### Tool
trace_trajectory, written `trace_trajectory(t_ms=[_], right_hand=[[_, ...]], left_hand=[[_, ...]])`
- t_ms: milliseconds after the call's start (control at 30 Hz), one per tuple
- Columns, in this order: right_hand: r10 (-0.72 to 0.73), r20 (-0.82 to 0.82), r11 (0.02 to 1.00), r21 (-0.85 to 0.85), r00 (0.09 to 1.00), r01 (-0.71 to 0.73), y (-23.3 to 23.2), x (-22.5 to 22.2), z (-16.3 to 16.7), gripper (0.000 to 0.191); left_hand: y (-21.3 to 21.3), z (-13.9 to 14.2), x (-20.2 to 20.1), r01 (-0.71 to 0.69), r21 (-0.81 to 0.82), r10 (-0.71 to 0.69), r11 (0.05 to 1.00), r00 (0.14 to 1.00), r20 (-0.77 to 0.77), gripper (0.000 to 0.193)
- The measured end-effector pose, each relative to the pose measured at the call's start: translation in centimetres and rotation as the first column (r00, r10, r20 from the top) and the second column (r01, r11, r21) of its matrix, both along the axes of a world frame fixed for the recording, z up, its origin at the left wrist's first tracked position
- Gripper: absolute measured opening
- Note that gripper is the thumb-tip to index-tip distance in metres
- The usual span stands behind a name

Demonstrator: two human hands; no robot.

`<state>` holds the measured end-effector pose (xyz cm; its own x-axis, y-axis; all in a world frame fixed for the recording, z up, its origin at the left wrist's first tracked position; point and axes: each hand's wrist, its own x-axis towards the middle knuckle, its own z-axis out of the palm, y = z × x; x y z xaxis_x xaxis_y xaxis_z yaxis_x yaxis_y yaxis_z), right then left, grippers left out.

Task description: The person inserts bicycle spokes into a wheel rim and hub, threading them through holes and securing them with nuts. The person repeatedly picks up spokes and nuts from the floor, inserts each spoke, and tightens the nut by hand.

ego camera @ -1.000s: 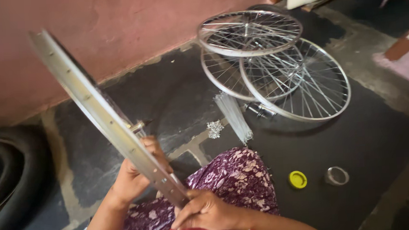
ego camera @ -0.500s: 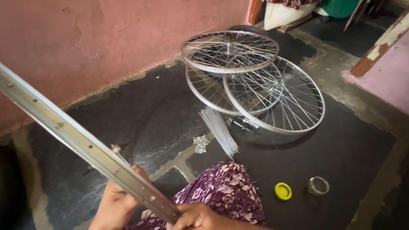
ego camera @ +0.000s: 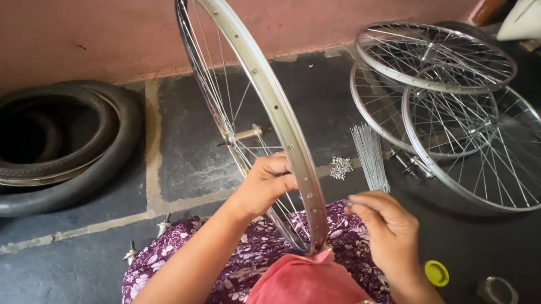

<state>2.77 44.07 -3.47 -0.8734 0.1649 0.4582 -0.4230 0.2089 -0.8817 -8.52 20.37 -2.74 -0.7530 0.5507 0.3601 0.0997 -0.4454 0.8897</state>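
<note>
- Silver metal bicycle wheel rim with thin spokes and a central hub (ego camera: 261, 109): we hold it upright on edge, its lower arc resting on our lap over the purple floral cloth (ego camera: 227, 255) and pink cloth (ego camera: 304, 287).
- Left hand (ego camera: 266, 183): fingers wrapped closed around the rim's lower part, on its left side; the hub sits just above this hand.
- Right hand (ego camera: 388, 226): just right of the rim's lower arc, apart from it, fingers pinched narrow; whether a spoke is between the fingertips we cannot tell.
- Loose bundle of thin silver spokes (ego camera: 369, 155): on the dark stone floor (ego camera: 207, 137), just above the right hand.
- Small heap of silver spoke nipples (ego camera: 340, 166): on the floor between rim and bundle.
- Three stacked spoked silver wheels (ego camera: 455, 97): floor, toward the right edge.
- Black rubber tyres (ego camera: 51, 153): floor, left edge, by the pink wall (ego camera: 88, 31).
- Small round yellow lid (ego camera: 437, 272) and round metal tin (ego camera: 497, 291): near the floor's lower right corner; the tin's contents are not discernible.
</note>
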Motion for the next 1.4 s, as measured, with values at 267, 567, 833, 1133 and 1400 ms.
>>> trace_trajectory(t_ms=[267, 567, 833, 1133, 1400], right_hand=[[-0.007, -0.291, 0.978, 0.197, 0.957, 0.067, -4.7, -0.4, 5.2, 0.021], [-0.051, -0.534, 0.821, 0.458, 0.844, 0.34, -7.9, -1.4, 8.6, 0.024], [-0.031, -0.628, 0.758, 0.492, 0.778, 0.427, -8.5, -2.1, 8.6, 0.021], [0.035, -0.632, 0.749, 0.529, 0.774, 0.398, -8.2, -2.0, 8.9, 0.02], [0.117, -0.625, 0.686, 0.613, 0.772, 0.392, -7.8, -1.4, 9.4, 0.022]], left_hand=[[-0.8, -0.5, -0.4, 0.005, 0.025, -0.005, 1.0, 1.0, -0.02, 0.017], [-0.4, -0.9, -0.5, -0.003, 0.092, 0.003, 0.996, 1.0, -0.003, 0.017], [0.0, -1.4, -0.7, -0.034, 0.132, 0.032, 0.991, 0.999, 0.02, 0.018], [0.1, -1.4, -0.5, -0.04, 0.104, 0.042, 0.994, 0.999, -0.011, 0.022], [-0.3, -1.7, -1.2, 0.057, 0.103, -0.068, 0.993, 0.992, 0.107, 0.023]])
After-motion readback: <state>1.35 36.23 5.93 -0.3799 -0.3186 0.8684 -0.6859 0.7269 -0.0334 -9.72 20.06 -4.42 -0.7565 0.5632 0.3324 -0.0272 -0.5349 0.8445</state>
